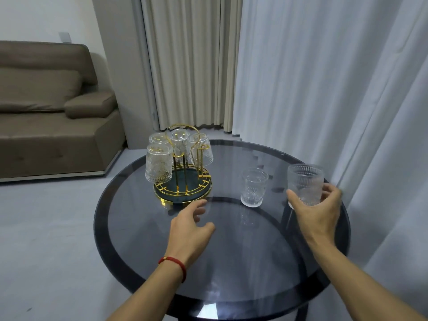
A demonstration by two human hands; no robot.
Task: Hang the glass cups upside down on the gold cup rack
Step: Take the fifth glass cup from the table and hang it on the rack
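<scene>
Head view, round smoked-glass table (pixel 231 274) with a dark rim. Gold cup rack (pixel 184 179) stands at the table's far left side, on a round base with a dark green tray bottom and a looped gold handle on top. Four glass cups hang on it upside down: front-left cup (pixel 159 163), back-left cup (pixel 159 138), middle cup (pixel 179 144), right cup (pixel 202 149). One gold peg (pixel 201 158) at the front right shows with no cup on it.

Right hand (pixel 316 212) grips an upright ribbed glass cup (pixel 305 183) near the table's right edge, thumb on the near-left side, fingers curled round the far-right side; can't tell if the cup is lifted or touching the table. Another upright glass cup (pixel 253 187) stands free on the table between the rack and the held cup, apart from both.

Left hand (pixel 192 228) hovers over the table just in front of the rack base, fingers loosely spread and relaxed, holding nothing, fingertips blurred. Red string bracelet (pixel 173 265) on the left wrist.

Brown sofa (pixel 51 107) at left, beige curtain (pixel 185 61) behind, white sheer curtain (pixel 335 89) at right.
</scene>
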